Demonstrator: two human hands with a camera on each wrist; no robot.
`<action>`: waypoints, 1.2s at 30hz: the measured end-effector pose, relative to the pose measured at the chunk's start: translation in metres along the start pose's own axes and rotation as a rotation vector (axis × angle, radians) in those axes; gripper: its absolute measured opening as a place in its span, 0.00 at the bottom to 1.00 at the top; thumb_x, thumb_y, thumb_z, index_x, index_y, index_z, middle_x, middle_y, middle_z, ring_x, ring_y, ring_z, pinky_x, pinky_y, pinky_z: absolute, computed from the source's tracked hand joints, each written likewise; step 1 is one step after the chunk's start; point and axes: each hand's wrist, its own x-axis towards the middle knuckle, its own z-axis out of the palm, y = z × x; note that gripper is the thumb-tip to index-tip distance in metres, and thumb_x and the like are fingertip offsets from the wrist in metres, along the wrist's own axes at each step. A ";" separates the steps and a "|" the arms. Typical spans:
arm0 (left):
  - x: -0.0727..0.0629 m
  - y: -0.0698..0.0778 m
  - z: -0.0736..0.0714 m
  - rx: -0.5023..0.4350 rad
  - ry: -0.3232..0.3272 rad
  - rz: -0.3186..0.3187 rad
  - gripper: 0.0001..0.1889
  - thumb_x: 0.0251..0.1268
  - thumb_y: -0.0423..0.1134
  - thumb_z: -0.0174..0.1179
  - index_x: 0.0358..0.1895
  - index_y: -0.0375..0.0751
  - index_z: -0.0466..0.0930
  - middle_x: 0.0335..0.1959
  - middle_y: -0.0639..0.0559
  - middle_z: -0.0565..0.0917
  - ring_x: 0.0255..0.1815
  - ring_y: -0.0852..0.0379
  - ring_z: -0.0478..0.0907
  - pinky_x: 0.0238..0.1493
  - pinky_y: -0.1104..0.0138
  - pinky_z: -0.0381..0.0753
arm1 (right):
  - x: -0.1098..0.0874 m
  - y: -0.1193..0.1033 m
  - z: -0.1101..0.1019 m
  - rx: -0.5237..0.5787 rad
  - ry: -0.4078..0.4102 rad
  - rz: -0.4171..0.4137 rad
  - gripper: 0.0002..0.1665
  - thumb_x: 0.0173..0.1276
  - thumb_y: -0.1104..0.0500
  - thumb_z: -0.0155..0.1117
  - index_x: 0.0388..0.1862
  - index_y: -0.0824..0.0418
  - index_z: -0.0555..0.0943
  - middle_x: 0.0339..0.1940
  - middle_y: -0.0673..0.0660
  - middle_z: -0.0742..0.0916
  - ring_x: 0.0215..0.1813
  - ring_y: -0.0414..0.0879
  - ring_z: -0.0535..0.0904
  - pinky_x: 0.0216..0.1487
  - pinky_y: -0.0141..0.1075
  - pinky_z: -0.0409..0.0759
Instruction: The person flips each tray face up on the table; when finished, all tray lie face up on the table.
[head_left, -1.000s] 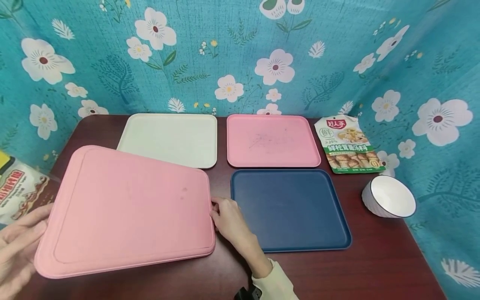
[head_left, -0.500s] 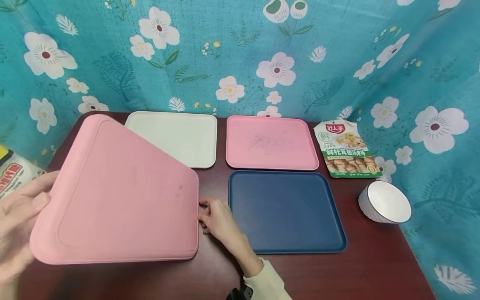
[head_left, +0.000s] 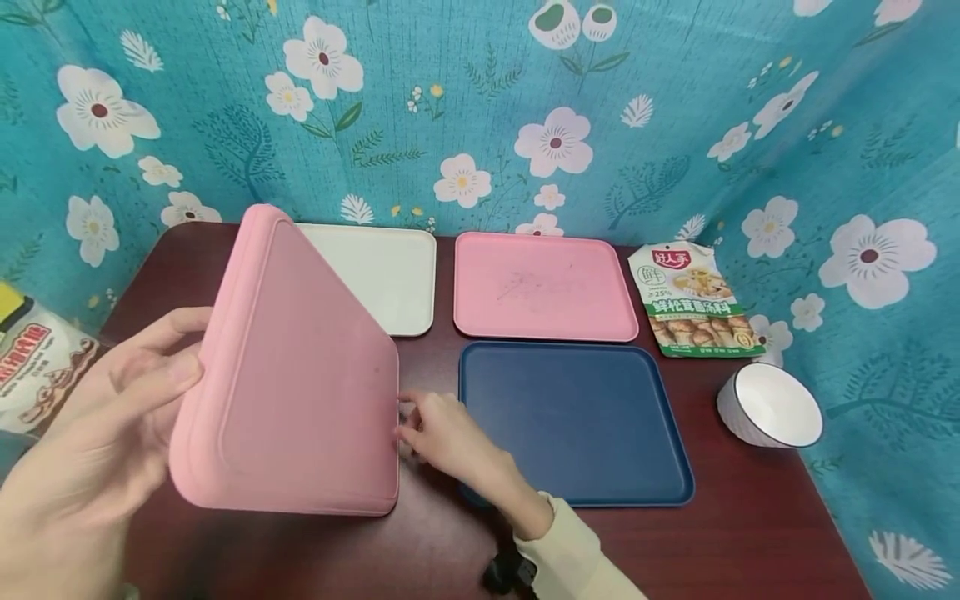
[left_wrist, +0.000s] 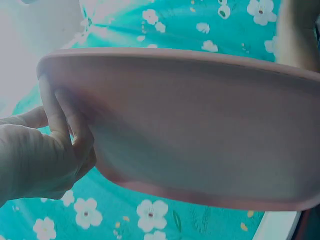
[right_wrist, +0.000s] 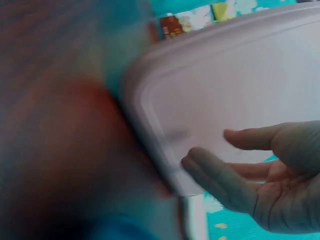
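A pink tray (head_left: 315, 392) stands steeply tilted at the left of the table, its left side raised and its underside turned toward the right. My left hand (head_left: 105, 425) grips the raised edge. In the left wrist view the fingers of that left hand (left_wrist: 50, 150) reach over the rim onto the hollow inner side. Beside the tray's lower right edge is my right hand (head_left: 450, 433), fingers loosely bent. The right wrist view has this right hand (right_wrist: 255, 180) in front of the underside, thumb and fingers apart with nothing between them. Whether a fingertip touches the edge is unclear.
Behind lie a white tray (head_left: 382, 283), partly hidden, and a flat pink tray (head_left: 543, 287). A dark blue tray (head_left: 573, 425) lies right of centre. At the right are a food pouch (head_left: 697, 304) and a white bowl (head_left: 772, 404). A printed bag (head_left: 37, 367) stands far left.
My left hand has lifted the tray's left side and swung it up and rightward, making the tilt much steeper. My right hand has shifted slightly left, staying at the lower edge.
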 end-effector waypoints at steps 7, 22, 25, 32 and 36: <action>0.020 -0.014 0.023 0.113 0.017 0.031 0.26 0.69 0.16 0.33 0.70 0.27 0.57 0.57 0.34 0.76 0.52 0.46 0.80 0.47 0.56 0.80 | 0.002 -0.046 -0.072 0.183 0.056 -0.158 0.22 0.69 0.65 0.62 0.60 0.66 0.74 0.31 0.55 0.85 0.24 0.40 0.82 0.25 0.31 0.82; 0.059 -0.051 0.080 0.308 0.115 0.000 0.20 0.69 0.19 0.46 0.62 0.33 0.64 0.48 0.42 0.76 0.39 0.54 0.79 0.30 0.61 0.85 | 0.026 -0.122 -0.162 0.215 0.047 -0.231 0.22 0.73 0.55 0.58 0.62 0.58 0.70 0.27 0.60 0.81 0.16 0.52 0.79 0.22 0.43 0.83; 0.066 -0.056 0.093 0.340 0.117 -0.003 0.19 0.67 0.18 0.46 0.59 0.34 0.66 0.45 0.43 0.77 0.36 0.55 0.77 0.27 0.58 0.85 | 0.025 -0.127 -0.173 0.148 0.032 -0.153 0.24 0.72 0.50 0.58 0.61 0.57 0.68 0.27 0.61 0.81 0.16 0.53 0.80 0.21 0.43 0.83; 0.080 -0.070 0.109 0.450 0.104 -0.003 0.17 0.66 0.21 0.51 0.57 0.33 0.66 0.42 0.43 0.75 0.33 0.54 0.77 0.28 0.61 0.84 | 0.016 -0.142 -0.186 -0.045 0.022 -0.039 0.24 0.71 0.53 0.60 0.59 0.62 0.66 0.18 0.61 0.81 0.17 0.49 0.81 0.21 0.39 0.83; 0.085 -0.077 0.107 0.536 0.091 0.016 0.17 0.67 0.25 0.53 0.58 0.32 0.68 0.43 0.40 0.74 0.34 0.52 0.78 0.29 0.61 0.84 | 0.013 -0.138 -0.191 -0.100 0.041 0.008 0.22 0.70 0.59 0.56 0.60 0.62 0.66 0.18 0.61 0.83 0.18 0.49 0.82 0.23 0.38 0.83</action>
